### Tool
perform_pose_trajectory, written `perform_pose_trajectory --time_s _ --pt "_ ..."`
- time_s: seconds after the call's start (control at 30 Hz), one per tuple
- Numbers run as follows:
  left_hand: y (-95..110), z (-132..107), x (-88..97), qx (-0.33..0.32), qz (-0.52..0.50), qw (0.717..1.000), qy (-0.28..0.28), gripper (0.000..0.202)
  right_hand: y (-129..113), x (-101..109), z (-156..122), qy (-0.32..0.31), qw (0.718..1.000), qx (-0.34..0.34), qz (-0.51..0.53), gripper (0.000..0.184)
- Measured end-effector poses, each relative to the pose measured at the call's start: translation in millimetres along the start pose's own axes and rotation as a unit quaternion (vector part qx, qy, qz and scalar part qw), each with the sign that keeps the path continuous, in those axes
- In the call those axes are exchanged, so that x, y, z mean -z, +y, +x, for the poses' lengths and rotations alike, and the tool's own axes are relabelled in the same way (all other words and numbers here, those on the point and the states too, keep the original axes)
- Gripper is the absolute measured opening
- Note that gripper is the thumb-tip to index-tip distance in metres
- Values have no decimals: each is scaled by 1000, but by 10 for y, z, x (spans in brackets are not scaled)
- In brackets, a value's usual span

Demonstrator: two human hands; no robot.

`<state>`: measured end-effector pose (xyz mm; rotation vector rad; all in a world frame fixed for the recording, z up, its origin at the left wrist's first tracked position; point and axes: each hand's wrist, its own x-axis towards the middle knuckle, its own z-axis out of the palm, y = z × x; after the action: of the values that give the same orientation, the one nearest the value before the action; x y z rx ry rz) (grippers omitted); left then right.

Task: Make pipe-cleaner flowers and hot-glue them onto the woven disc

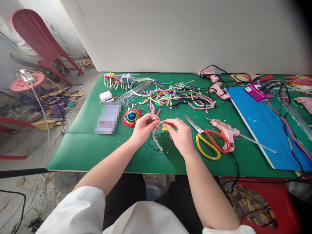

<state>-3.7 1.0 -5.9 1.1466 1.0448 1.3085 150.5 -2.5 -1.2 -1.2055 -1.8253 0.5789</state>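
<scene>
Over the middle of the green table, my left hand (144,128) pinches a pale, fuzzy pipe cleaner (156,141) between thumb and fingers. My right hand (179,132) pinches the same strip close by, and its loose end dangles below my fingers toward the tabletop. Just left of my left hand lies a red, yellow and blue wound disc (132,117). Small yellow and purple bits (164,129) sit beneath my hands, partly hidden. Scissors (201,132) with one red and one yellow handle lie right of my right hand, blades partly spread.
Coloured pipe cleaners (180,97) heap behind my hands. A pink glue gun (227,134) with a clear stick lies beyond the scissors, near a blue board (258,130) crossed by cables. A blurred phone-like rectangle (107,118) and white case (105,96) are at left.
</scene>
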Motion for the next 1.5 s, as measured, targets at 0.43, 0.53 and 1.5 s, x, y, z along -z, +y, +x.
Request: perform_pose_trajectory --time_s 0.43,0.53,1.5 --pt "-11 -13 -4 37 -51 998 -31 24 -15 -38 8 -17 983 -129 126 18" --pt "4 -20 -10 78 -99 991 -48 34 -28 -22 12 -20 976 -151 156 19" --pt "-29 -29 4 -17 132 990 -41 21 92 211 47 -164 960 -166 157 24"
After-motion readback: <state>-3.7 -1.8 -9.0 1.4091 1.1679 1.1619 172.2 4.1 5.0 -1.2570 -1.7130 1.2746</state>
